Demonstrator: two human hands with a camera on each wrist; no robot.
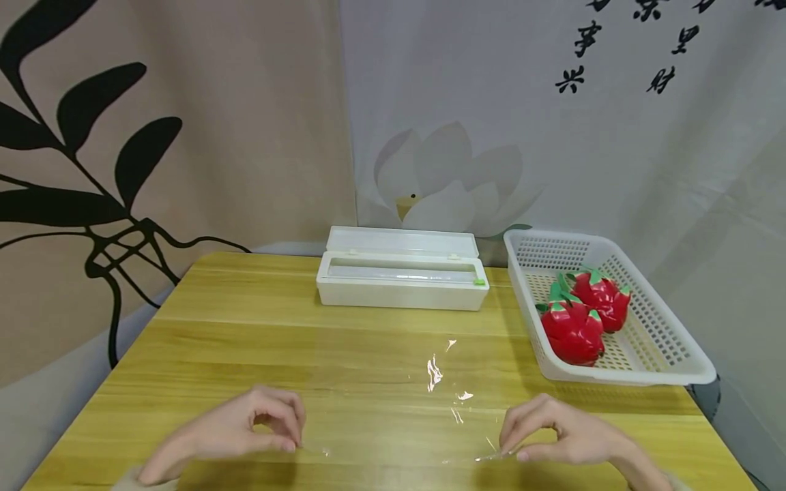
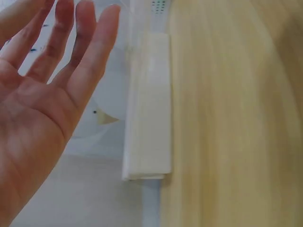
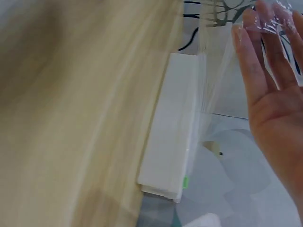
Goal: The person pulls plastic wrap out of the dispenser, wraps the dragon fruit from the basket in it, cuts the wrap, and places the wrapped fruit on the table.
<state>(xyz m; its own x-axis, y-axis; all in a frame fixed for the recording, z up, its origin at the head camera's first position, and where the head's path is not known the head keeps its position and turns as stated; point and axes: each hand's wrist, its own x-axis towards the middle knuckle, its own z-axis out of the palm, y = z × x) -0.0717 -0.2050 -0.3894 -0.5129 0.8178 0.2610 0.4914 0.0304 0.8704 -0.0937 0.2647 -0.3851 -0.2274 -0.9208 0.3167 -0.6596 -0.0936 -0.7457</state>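
A sheet of clear cling film (image 1: 434, 373), seen mainly by its glints, spans the space between my two hands above the wooden table. My left hand (image 1: 264, 423) pinches its near left corner between thumb and fingertips. On the other side my right hand (image 1: 561, 433) pinches the near right edge, where the film bunches slightly. Crinkled film (image 3: 267, 24) shows over the right fingertips in the right wrist view. Beyond the sheet, the white cling film dispenser (image 1: 402, 295) stands with its lid (image 1: 402, 241) raised. The film's far edge is hard to make out.
At the back right of the table (image 1: 245, 327) stands a white plastic basket (image 1: 669, 372). Two red, green-tipped fruits, like dragon fruit (image 1: 574, 334), lie inside it. A printed curtain (image 1: 258, 123) hangs behind the table.
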